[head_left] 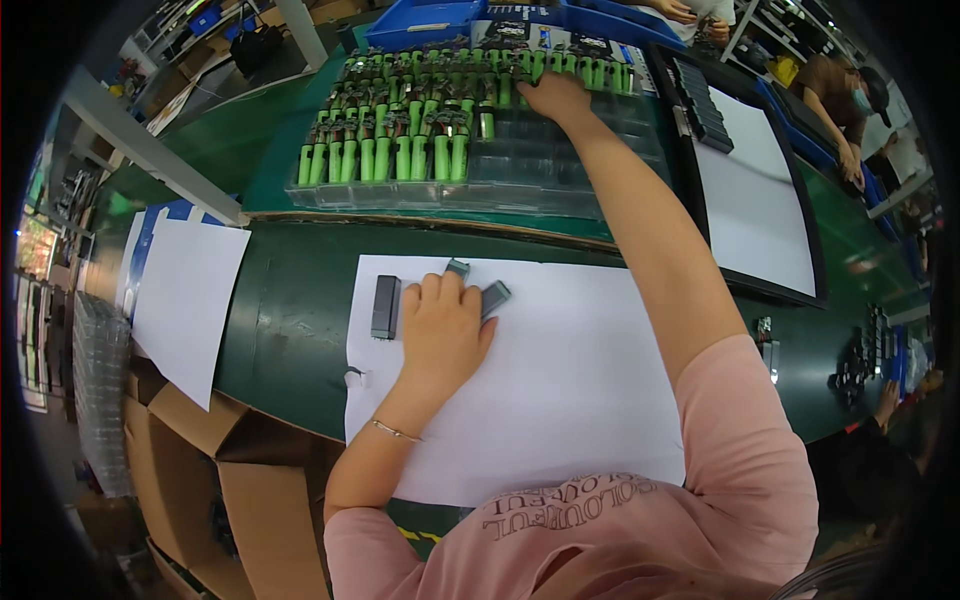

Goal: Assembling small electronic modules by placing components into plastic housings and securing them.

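Observation:
My left hand [443, 322] rests on a white paper sheet [560, 400] and covers small grey block parts [494, 296]; one more pokes out above the fingers [458, 267]. Just left of that hand lies a dark grey rectangular block [385, 306]. My right hand [553, 97] reaches far forward over a clear plastic tray [560, 170] of green cylindrical cells [400, 150] with black connectors on top. Its fingers close on one of the cells in the tray's back row. The near right part of the tray has bare slots.
A black-framed board with a white sheet [755, 200] sits to the right, black parts [700, 100] at its top. Blue bins [430, 20] stand behind the tray. Another white sheet [185, 300] hangs off the left. Cardboard boxes [250, 470] lie below. Other people work at the far right [850, 110].

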{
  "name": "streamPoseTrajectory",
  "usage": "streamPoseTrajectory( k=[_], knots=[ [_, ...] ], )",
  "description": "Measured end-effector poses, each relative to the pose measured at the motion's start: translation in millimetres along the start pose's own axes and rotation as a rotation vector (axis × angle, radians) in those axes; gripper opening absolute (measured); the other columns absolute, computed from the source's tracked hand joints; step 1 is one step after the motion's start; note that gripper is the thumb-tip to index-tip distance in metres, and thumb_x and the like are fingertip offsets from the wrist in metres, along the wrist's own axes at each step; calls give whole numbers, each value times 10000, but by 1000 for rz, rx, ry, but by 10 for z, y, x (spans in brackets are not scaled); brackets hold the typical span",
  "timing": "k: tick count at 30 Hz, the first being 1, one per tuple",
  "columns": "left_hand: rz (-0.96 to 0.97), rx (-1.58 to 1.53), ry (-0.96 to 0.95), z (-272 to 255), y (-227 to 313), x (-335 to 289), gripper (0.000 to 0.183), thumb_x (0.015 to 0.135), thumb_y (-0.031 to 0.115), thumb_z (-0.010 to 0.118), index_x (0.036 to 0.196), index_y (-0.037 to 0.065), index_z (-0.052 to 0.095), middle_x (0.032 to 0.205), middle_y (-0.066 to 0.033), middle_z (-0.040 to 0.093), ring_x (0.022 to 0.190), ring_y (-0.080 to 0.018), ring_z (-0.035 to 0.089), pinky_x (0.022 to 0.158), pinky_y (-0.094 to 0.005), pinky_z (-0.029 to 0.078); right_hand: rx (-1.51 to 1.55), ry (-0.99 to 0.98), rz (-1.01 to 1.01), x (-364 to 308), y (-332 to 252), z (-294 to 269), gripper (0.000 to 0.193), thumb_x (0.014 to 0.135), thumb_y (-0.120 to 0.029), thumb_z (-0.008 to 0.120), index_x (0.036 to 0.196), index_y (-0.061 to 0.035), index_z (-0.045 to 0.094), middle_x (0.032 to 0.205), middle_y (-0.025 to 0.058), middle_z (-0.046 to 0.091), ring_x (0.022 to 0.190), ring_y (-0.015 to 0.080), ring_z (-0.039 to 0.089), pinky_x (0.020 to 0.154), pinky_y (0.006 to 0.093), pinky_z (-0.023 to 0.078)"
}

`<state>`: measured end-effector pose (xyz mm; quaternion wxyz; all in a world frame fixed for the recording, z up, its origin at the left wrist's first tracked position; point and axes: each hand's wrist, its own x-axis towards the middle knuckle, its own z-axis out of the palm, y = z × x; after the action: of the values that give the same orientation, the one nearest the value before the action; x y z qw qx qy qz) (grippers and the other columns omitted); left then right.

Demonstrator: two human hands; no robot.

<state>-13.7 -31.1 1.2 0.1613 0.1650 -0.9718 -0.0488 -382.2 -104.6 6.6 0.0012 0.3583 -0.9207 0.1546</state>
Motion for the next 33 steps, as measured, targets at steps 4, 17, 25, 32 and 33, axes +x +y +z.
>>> streamPoseTrajectory(
  k=[4, 17, 25, 32, 33],
  knots=[
    [15, -99, 61, 45, 26, -12, 289, 655, 182, 752, 885, 77, 613, 1002, -78, 526, 968, -278, 463, 815, -393, 321, 56, 180, 4, -116, -142, 144, 497, 826, -487, 609, 1094, -70, 633, 1108, 175, 596, 1002, 363, 593, 855, 447, 480],
    [-49, -901, -205, 164, 785, 273, 389, 711, 178, 759, 1012, 36, 558, 887, -99, 585, 742, -214, 608, 664, -305, 486, 1275, 90, -84, -2917, 637, -862, 351, 861, -119, 657, 1157, 24, 534, 1000, 74, 617, 970, 128, 577, 875, 266, 440],
    [-23, -959, -228, 429, 1495, 346, 299, 734, 121, 697, 934, 66, 482, 883, -143, 627, 762, -336, 617, 661, -414, 477, 1437, 214, 143, -3677, 1192, -596, 241, 888, -85, 613, 1098, 11, 546, 994, 79, 613, 917, 128, 586, 879, 269, 450],
    [37, -1149, -271, 523, 1397, 228, 436, 756, 176, 747, 1123, 54, 546, 899, -100, 648, 841, -206, 636, 750, -321, 500, 1307, 198, 80, -3746, 1241, -501, 291, 838, -38, 661, 1102, 9, 547, 998, 57, 603, 937, 124, 583, 845, 261, 465],
    [31, -1225, -280, 532, 1379, 215, 462, 757, 175, 751, 1153, 52, 549, 934, -93, 652, 874, -191, 632, 775, -317, 505, 1308, 192, 87, -3753, 1242, -498, 291, 838, -38, 661, 1102, 9, 547, 998, 57, 603, 937, 124, 583, 845, 261, 465]
  ],
)
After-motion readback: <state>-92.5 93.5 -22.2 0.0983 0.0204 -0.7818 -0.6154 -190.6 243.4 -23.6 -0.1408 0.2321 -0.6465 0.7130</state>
